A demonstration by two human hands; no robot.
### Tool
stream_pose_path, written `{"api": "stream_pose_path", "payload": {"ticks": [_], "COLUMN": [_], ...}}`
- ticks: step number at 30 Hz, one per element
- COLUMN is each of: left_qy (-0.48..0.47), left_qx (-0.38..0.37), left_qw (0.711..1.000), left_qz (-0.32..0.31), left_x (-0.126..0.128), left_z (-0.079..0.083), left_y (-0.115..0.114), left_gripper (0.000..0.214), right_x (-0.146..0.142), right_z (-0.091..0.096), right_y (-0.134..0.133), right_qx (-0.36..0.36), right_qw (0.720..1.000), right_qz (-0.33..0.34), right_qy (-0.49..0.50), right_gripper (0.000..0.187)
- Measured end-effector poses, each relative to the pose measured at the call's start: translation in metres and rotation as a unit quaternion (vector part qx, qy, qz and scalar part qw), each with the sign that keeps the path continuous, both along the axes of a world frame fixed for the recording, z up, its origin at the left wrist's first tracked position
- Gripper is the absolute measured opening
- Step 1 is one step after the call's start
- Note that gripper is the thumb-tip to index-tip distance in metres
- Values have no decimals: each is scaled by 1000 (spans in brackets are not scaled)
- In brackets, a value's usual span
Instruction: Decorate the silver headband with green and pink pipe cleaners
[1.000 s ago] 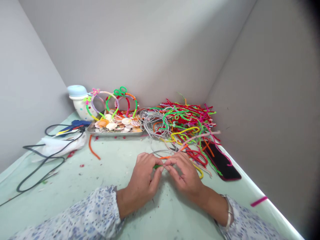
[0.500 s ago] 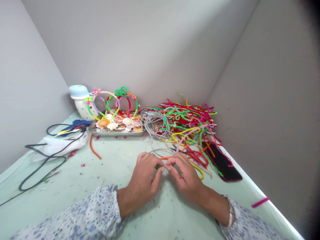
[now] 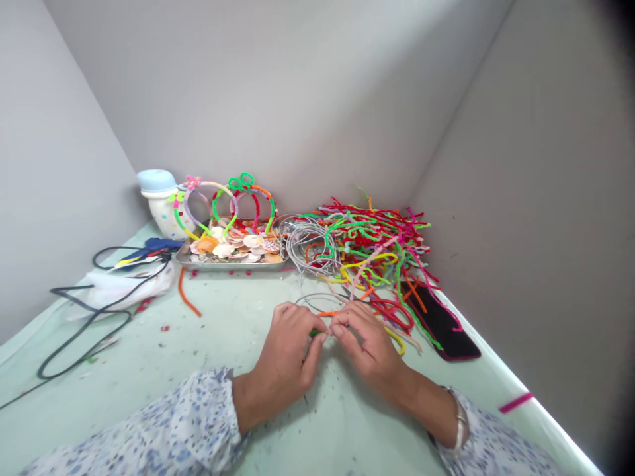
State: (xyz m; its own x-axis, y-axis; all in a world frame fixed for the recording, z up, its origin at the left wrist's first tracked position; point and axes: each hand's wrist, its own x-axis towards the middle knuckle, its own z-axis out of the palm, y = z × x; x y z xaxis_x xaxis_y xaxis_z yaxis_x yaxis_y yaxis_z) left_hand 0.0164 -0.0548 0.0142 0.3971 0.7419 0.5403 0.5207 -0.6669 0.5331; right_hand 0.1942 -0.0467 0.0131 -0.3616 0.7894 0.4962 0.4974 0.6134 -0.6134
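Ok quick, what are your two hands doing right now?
Left hand: closed, fingers pinching a green pipe cleaner.
Right hand: closed, fingers pinching the other end of it, it seems.

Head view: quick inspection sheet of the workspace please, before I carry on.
Surface: pale green table, dotted with small scraps.
Job's things: green pipe cleaner, short, pinched at the fingertips; pile of pipe cleaners and wire hoops behind.
Clutter: tray of shells, headbands, jar, phone, white cloth, orange pipe cleaner.
Grippers: left hand and right hand both pinch the green piece.
Cables: black cable loops at left, by the glue gun.
Surroundings: plain grey walls; nobody else seen.
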Motion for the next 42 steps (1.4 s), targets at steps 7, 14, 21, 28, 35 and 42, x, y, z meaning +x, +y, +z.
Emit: {"api": "stream_pose_path", "payload": {"ticks": [7,14,21,28,35,42], "left_qy": [12,5,4,18,20,5], "left_qx": [-1,-3,1,7,-2,-13], "left_qw": [1000,1000,1000,1000,1000,1000], "left_qz": [-11,-8,-12,-17,-10,-1], "left_x": [0,-1,-1,0,1,0], "left_z": [0,0,2,1,0,0], "left_y": [0,2,1,1,2,3], "left_gripper": [10,10,11,11,12,18], "right_x": [0,0,-1,-1,-1,0], "right_z": [-2,0,-1,-5,-3,-3], "right_y": [-2,-1,-1,-2,-1,-1], "right_qx": [-39,-9,-8,-21,-12,49], "right_qw": [999,1000,1000,1000,1000,997], "right_qz": [8,-3,6,13,4,-50], "right_qy": [2,-15,-23,-5,-13,17], "right_gripper": [24,23,26,30,30,10]}}
